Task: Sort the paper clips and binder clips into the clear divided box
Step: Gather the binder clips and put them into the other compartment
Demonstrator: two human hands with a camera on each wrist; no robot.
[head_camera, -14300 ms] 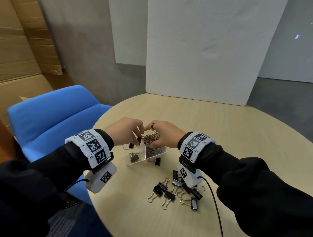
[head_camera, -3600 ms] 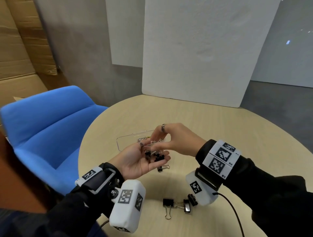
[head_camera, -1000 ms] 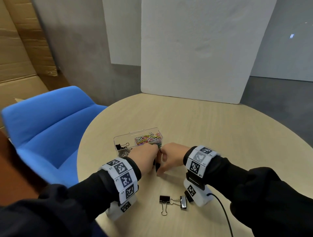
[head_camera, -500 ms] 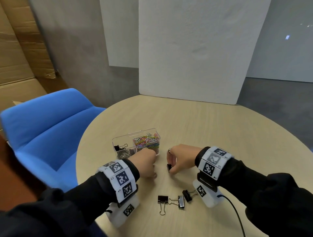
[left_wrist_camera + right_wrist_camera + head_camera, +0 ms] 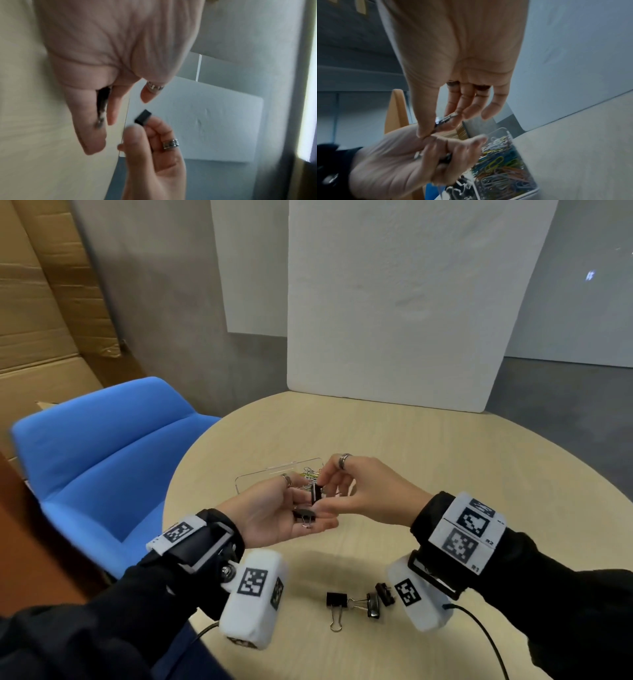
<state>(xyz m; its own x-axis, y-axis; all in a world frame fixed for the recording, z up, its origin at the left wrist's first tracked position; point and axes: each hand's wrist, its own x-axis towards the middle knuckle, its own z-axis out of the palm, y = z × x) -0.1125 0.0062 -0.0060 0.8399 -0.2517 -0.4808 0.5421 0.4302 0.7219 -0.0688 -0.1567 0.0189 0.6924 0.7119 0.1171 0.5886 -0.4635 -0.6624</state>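
Observation:
My left hand (image 5: 287,518) is raised palm up in front of the clear divided box (image 5: 263,479), and a black binder clip (image 5: 304,514) lies on its loosely cupped fingers. The same clip (image 5: 102,106) shows along those fingers in the left wrist view. Just above that palm, my right hand (image 5: 322,496) pinches a second black binder clip (image 5: 316,493) between thumb and fingers (image 5: 143,117). Coloured paper clips (image 5: 501,163) fill one compartment of the box, and black binder clips (image 5: 458,188) lie in the one beside it.
Three black binder clips (image 5: 337,601) (image 5: 373,606) (image 5: 383,594) lie on the round wooden table (image 5: 445,460) near its front edge, under my right wrist. A blue chair (image 5: 102,446) stands at the left. A white board (image 5: 394,320) leans behind the table.
Both hands have lifted off the table. The left has turned palm up with a binder clip on it, and the right has brought another clip up over that palm.

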